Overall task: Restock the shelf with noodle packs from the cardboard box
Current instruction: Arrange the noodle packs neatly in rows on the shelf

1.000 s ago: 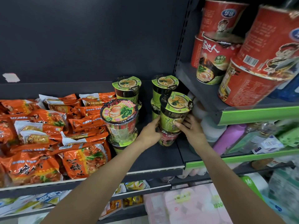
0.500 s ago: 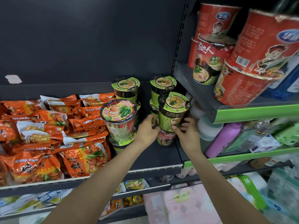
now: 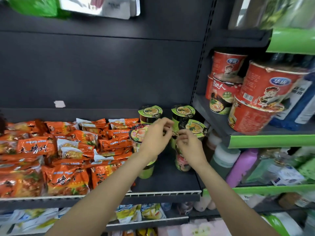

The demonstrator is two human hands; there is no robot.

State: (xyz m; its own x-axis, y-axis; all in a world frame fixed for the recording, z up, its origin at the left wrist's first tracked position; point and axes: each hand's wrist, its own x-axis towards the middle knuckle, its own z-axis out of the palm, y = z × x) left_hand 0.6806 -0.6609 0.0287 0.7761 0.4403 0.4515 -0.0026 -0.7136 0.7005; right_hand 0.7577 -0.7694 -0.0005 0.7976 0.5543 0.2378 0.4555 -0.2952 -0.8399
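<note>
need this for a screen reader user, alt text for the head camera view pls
Two bare hands, left hand and right hand, meet with curled fingers in front of stacked green-lidded noodle cups on a dark store shelf. Orange noodle packs are piled to the left; big red noodle bowls sit on a higher shelf to the right.

Right of my hands: red tubs [image 3: 265,86] carry blue oval logo "华丰". Red bowl [image 3: 223,92] reads "汤达人". Orange packs' [image 3: 36,147] script unreadable.
</note>
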